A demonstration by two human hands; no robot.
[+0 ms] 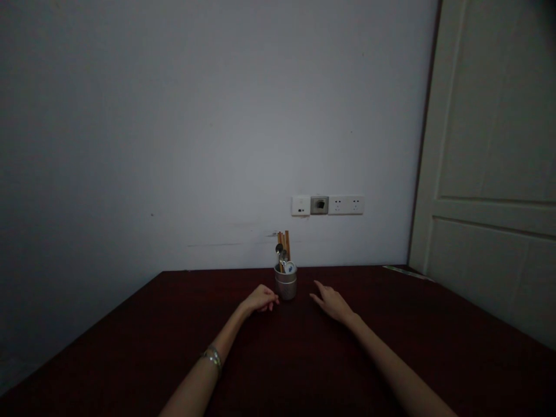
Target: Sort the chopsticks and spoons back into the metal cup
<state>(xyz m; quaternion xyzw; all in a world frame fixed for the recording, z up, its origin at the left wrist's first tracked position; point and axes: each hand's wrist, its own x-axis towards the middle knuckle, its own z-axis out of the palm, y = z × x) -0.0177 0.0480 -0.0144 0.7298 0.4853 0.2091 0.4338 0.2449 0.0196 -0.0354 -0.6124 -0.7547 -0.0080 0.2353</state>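
Curling the left hand narrow, with fingers bent inward, just beside the lower left flank of a grey utensil holder; showing no object in grasp, but hiding too much to tell full closure from loose, or contact with the holder from a slim gap. Spreading the right hand wider on the opposite side, near the holder yet apart, with fingers pointing forward and holding nothing in sight. Bracketing the holder from two sides, upright near the far edge of the dark red tabletop.

Bristling from the holder's mouth with wooden chopsticks, a dark-bowled metal spoon and a white spoon with a blue mark. Looking top-heavy, and so probably calling for a low, even hold around the body rather than a pinch at the rim or a tug at the chopsticks. Needing, by the same judgement, a closer right hand to balance the left, thus avoiding a one-sided push. Favouring slow, level handling, with any tilt risking rattling or spilling.

Backing it all with a pale wall, carrying a socket plate up to the right, and ending at a panelled door.
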